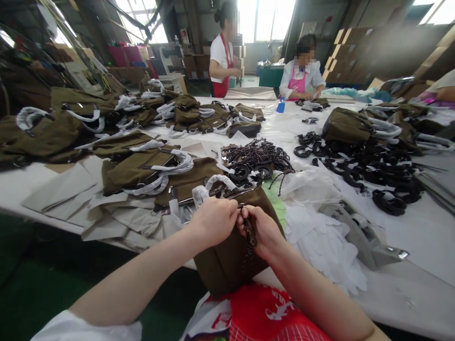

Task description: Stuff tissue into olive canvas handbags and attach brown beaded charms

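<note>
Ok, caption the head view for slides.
Right hand holding dark patterned trim, left hand alongside, at an olive fabric bag.

Cardboard boxes [350, 51] stacked right rear; bright windows [265, 20].

The olive bag [227, 267] is part-hidden by the left hand [215, 220], the mottled pull [250, 233] by the right hand [265, 232]; the metal fitting [242, 205] between is too small to be identified, a co-worker [444, 90] is cropped at right, cartons [355, 52] are blurred!

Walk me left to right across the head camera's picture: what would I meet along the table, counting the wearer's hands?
Olive bag at the left edge → left hand → right hand → heap of white pieces → nearest black coil.
</note>
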Demonstrator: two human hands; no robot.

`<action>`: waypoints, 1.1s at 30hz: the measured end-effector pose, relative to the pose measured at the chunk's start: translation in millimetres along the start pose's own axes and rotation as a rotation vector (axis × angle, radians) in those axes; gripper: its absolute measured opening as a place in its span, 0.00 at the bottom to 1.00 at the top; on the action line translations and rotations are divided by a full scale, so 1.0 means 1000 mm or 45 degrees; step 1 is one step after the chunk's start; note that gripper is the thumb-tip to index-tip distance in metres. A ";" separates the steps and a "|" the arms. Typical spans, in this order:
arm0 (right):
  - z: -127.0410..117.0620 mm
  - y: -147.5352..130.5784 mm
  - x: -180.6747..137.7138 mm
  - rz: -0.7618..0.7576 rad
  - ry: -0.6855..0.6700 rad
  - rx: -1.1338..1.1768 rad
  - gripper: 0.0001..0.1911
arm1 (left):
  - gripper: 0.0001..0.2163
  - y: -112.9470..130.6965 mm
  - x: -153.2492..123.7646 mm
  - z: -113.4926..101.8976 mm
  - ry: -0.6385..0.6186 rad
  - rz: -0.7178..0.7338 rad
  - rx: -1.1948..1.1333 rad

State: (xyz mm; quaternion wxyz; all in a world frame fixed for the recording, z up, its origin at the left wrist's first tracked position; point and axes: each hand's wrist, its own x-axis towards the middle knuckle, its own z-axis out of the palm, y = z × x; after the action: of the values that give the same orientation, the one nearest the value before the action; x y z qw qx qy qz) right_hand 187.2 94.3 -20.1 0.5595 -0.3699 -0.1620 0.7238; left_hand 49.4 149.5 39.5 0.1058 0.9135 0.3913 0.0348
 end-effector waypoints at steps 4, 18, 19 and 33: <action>-0.006 -0.003 -0.002 -0.277 -0.193 -0.192 0.11 | 0.17 -0.016 -0.004 0.008 -0.138 -0.034 -0.591; -0.043 -0.055 -0.025 -0.883 0.449 -1.298 0.21 | 0.14 -0.005 -0.020 0.015 0.081 0.070 -0.202; -0.048 -0.064 -0.026 -1.010 0.561 -1.369 0.20 | 0.14 -0.005 -0.021 0.013 0.091 0.075 -0.183; -0.051 -0.060 -0.006 -0.377 -0.005 -1.083 0.19 | 0.19 -0.031 -0.083 -0.017 1.166 -0.119 -0.193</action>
State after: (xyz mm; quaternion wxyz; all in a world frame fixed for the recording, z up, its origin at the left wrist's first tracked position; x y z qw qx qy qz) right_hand 265.7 98.6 -13.1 0.4548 -0.5386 -0.4975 0.5056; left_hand -32.2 112.8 51.0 -0.0100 0.7751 0.4348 0.4583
